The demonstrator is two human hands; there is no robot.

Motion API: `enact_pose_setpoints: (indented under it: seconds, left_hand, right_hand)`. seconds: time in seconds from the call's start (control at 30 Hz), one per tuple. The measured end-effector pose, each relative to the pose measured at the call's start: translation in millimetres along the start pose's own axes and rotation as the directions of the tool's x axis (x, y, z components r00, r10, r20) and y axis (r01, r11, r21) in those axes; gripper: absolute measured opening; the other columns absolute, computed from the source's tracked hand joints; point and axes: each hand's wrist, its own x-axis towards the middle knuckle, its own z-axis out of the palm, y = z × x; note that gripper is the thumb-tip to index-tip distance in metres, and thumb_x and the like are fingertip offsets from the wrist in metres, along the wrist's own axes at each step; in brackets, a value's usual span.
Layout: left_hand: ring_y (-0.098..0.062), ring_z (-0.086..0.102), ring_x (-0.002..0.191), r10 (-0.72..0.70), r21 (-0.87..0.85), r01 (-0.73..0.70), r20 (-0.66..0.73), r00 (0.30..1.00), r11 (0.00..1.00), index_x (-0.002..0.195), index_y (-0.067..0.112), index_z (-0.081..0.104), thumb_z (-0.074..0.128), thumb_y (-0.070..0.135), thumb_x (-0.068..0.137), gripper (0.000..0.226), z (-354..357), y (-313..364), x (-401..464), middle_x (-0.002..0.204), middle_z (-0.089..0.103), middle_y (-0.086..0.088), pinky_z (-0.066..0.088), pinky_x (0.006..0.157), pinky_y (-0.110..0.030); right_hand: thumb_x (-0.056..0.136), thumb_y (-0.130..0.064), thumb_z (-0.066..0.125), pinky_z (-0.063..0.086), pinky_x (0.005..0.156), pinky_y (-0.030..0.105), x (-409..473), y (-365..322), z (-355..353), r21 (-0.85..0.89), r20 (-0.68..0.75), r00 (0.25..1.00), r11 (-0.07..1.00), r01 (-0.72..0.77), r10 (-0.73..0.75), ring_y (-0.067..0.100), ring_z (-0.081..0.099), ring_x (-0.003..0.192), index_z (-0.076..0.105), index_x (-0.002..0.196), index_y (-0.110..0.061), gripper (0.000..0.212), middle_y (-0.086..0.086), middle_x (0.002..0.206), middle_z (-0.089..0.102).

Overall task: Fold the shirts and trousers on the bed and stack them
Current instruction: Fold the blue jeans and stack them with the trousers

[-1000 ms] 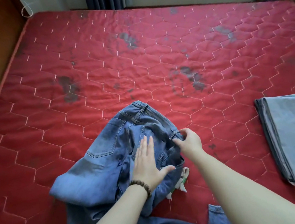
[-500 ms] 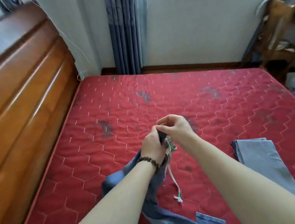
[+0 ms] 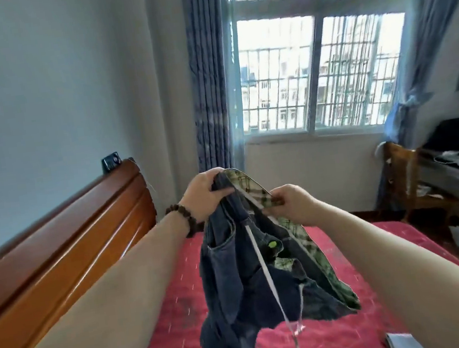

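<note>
Above the red quilted bed [image 3: 176, 319], at frame centre, a pair of blue jeans [image 3: 244, 282] hangs in the air, held at the waistband by both hands. Left hand [image 3: 205, 189], at 11 o'clock from the garment's middle, has its fingers curled round the waistband edge; a beaded bracelet [image 3: 183, 218] circles its wrist. Right hand [image 3: 295, 204], at 1 o'clock, pinches the waistband where the green plaid lining [image 3: 256, 190] shows. A pale drawstring [image 3: 266, 273] dangles down the front. Wooden headboard [image 3: 58, 252] lies at 9 o'clock; barred window [image 3: 323, 72] at 1 o'clock; a folded grey garment [image 3: 402, 343] at 5 o'clock on the bed.
</note>
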Motion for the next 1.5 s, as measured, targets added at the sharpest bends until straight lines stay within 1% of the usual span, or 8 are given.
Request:
enact_pose_setpoints:
  seconds: [0.43,0.57,0.63,0.8,0.9,1.07,1.27,1.5]
  left_hand:
    - [0.000,0.054,0.067,0.046,0.130,-0.010,-0.271,0.962,0.991,0.090,0.009,0.063,0.066,0.021,0.089,0.012,-95,53,17,0.078,0.063,0.003,0.041,0.056,-0.005]
    - [-0.004,0.057,0.072,-0.003,0.097,0.031,-0.275,0.961,0.995,0.097,0.006,0.064,0.065,0.022,0.091,0.017,-112,59,11,0.084,0.064,0.001,0.042,0.056,-0.002]
    - [-0.005,0.059,0.073,-0.030,0.046,0.047,-0.328,0.944,0.998,0.090,0.015,0.063,0.064,0.022,0.091,0.008,-125,61,8,0.083,0.063,0.005,0.043,0.055,-0.004]
    - [-0.011,0.061,0.069,-0.102,0.029,0.129,-0.457,0.884,0.991,0.078,0.015,0.060,0.063,0.029,0.092,0.020,-171,63,-3,0.077,0.064,0.000,0.052,0.062,-0.026]
    - [-0.018,0.059,0.065,-0.071,0.082,0.135,-0.531,0.844,0.987,0.072,0.008,0.064,0.072,0.031,0.084,0.027,-196,63,-7,0.070,0.064,-0.004,0.051,0.066,-0.037]
    - [-0.024,0.065,0.083,-0.066,0.209,0.171,-0.432,0.900,0.963,0.086,0.006,0.065,0.071,0.017,0.082,0.014,-232,63,1,0.085,0.069,-0.006,0.054,0.078,-0.037]
    - [-0.012,0.063,0.085,-0.317,0.446,0.284,-0.002,0.948,0.848,0.102,0.020,0.062,0.050,0.019,0.077,0.028,-277,64,-9,0.095,0.068,0.001,0.051,0.072,-0.022]
    - [-0.020,0.056,0.069,-0.247,0.232,0.293,-0.209,0.946,0.927,0.082,0.006,0.063,0.063,0.006,0.086,0.004,-306,61,-3,0.075,0.061,-0.010,0.050,0.067,-0.033]
  right_hand:
    - [0.080,-0.005,0.061,0.034,0.050,0.019,16,-54,-40,-0.117,-0.159,0.987,0.993,0.010,-0.029,0.011,0.039,0.052,0.041,0.052,-0.025,0.040,-0.009,0.055,0.041]
    - [0.087,-0.013,0.061,0.043,0.072,0.024,21,-53,-27,-0.178,-0.114,0.993,0.984,-0.001,-0.019,0.013,0.051,0.078,0.065,0.093,-0.019,0.009,-0.006,0.084,0.057]
    - [0.089,-0.012,0.057,0.045,0.078,0.022,24,-45,-18,-0.161,-0.112,0.994,0.987,-0.027,0.009,0.009,0.053,0.084,0.064,0.111,-0.021,0.024,-0.008,0.092,0.058]
    - [0.077,-0.004,0.060,0.051,0.068,0.031,36,-19,-18,0.022,-0.211,0.955,0.978,-0.210,0.210,0.013,0.055,0.067,0.065,0.054,-0.022,0.030,-0.003,0.067,0.064]
    - [0.076,-0.004,0.048,0.048,0.044,0.028,55,-24,-35,0.038,-0.179,0.955,0.972,-0.234,0.237,0.024,0.063,0.048,0.067,0.057,-0.016,0.029,0.009,0.060,0.068]
    - [0.092,-0.002,0.046,0.048,0.039,0.027,86,-57,-71,0.170,-0.223,0.949,0.968,-0.186,0.222,0.024,0.064,0.046,0.060,0.075,-0.010,0.023,0.013,0.062,0.067]
    - [0.088,0.011,0.054,0.056,0.051,0.028,102,-73,-126,0.558,-0.341,0.920,0.829,0.033,0.192,0.034,0.065,0.073,0.066,0.088,0.006,0.013,0.028,0.091,0.065]
    - [0.089,0.004,0.057,0.058,0.059,0.027,113,-87,-164,0.485,-0.339,0.938,0.842,0.234,-0.065,0.028,0.069,0.071,0.064,0.085,-0.011,0.017,0.022,0.085,0.067]
